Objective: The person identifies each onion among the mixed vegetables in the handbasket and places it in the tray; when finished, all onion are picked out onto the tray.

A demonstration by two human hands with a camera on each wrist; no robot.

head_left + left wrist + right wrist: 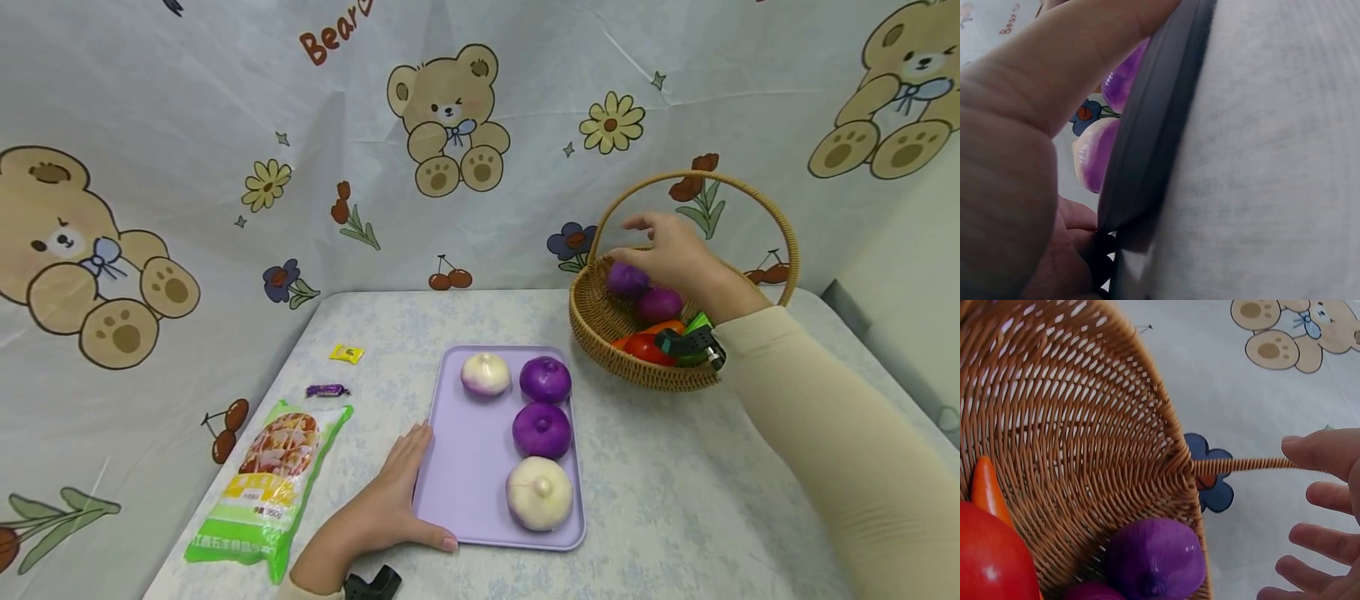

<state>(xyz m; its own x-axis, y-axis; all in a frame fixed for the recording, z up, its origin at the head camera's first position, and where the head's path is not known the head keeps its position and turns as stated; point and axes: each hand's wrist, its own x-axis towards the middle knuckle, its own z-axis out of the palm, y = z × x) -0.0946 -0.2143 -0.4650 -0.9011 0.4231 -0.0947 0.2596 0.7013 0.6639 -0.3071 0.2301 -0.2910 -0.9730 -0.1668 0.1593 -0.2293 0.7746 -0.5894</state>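
A lilac tray (468, 467) lies on the table with two purple onions (542, 431) and two white bulbs tinged purple, one at the back (485, 374) and one at the front right (539, 493). My left hand (390, 498) rests against the tray's front left corner, fingers along its left side and thumb at the front edge. Over the wicker basket (1072, 425) is my right hand (671, 254), fingers spread and nothing in them. Inside the basket sit two more purple onions (1157, 557), a red tomato-like vegetable (994, 559) and an orange carrot-like one (988, 490).
Left of the tray lie a green plastic food bag (262, 492), a purple-wrapped candy (327, 390) and a yellow-wrapped one (347, 353). The basket's tall handle (783, 233) arches above it at the back right. A bear-print cloth (450, 242) hangs behind the table.
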